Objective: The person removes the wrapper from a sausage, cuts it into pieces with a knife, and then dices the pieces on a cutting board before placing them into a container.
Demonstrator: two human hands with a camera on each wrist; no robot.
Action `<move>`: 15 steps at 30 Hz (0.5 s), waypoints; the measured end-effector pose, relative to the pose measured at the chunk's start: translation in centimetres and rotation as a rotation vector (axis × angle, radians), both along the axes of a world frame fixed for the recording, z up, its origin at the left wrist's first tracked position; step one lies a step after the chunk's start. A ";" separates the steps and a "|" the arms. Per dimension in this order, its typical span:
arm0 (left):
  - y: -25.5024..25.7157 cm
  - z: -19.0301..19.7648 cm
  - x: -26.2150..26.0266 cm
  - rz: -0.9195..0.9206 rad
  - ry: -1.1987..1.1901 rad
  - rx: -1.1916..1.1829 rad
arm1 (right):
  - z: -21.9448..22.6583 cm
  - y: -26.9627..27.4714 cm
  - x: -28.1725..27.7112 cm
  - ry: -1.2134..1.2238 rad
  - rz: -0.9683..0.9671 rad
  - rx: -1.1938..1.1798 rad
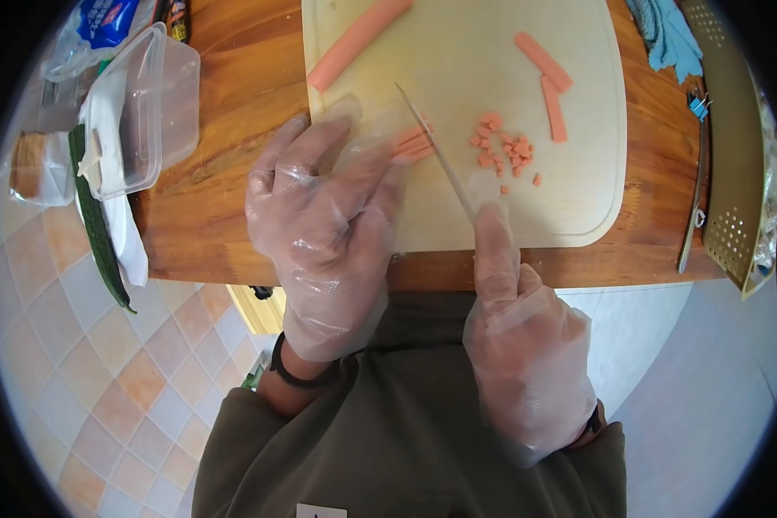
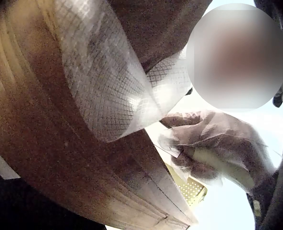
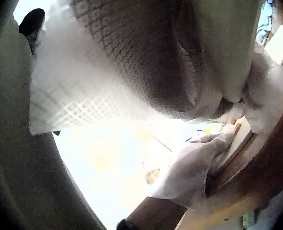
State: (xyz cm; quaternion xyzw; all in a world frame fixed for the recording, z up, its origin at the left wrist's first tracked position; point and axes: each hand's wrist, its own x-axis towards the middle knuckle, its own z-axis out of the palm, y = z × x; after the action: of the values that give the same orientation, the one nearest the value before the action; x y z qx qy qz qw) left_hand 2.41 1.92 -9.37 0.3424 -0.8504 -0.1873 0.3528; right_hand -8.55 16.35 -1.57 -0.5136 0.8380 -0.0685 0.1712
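In the head view my left hand (image 1: 324, 203), in a clear plastic glove, holds several thin sausage strips (image 1: 415, 147) at its fingertips on the white cutting board (image 1: 578, 186). My gloved right hand (image 1: 531, 345) grips a knife (image 1: 445, 164), the index finger stretched along its spine. The blade points away to the left, beside the strips' cut ends. Its pale handle (image 3: 227, 43) shows within the palm in the right wrist view. Small sausage dice (image 1: 515, 148) lie right of the blade. A longer sausage piece (image 1: 360, 43) lies at the far left of the board, two flat slices (image 1: 544, 62) at the right.
Left on the wooden table (image 1: 233, 112) stand a clear plastic container (image 1: 177, 104) and a cucumber (image 1: 102, 242) jutting past the edge. At the right are a perforated basket (image 1: 729, 190), a long thin metal tool (image 1: 692, 224) and a blue cloth (image 1: 669, 39).
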 end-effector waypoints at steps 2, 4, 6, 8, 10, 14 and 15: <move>0.0 -0.1 -0.1 0.005 -0.007 -0.008 | -0.1 0.1 0.0 0.001 0.009 0.002; 0.1 -0.1 -0.2 0.016 0.006 -0.003 | -0.3 0.1 0.1 0.002 0.009 0.004; 0.0 -0.2 -0.2 0.015 0.008 0.001 | -0.3 0.1 0.1 0.004 0.007 0.005; 0.1 -0.1 -0.3 0.015 0.010 0.005 | -0.1 -0.2 0.1 -0.022 0.010 0.037; 0.1 -0.1 -0.2 0.012 0.009 0.008 | 0.2 -0.4 0.2 -0.025 0.003 0.063; 0.2 0.0 -0.2 0.012 0.005 0.008 | -0.1 -0.2 0.2 -0.007 0.011 0.063; 0.1 0.0 -0.2 0.012 0.007 0.013 | -0.1 -0.2 0.1 -0.007 0.010 0.064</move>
State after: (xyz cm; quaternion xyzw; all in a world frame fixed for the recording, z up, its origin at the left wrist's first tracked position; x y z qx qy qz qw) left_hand 2.20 2.06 -9.40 0.3489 -0.8459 -0.1919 0.3548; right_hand -8.40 16.15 -1.62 -0.5118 0.8365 -0.0427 0.1910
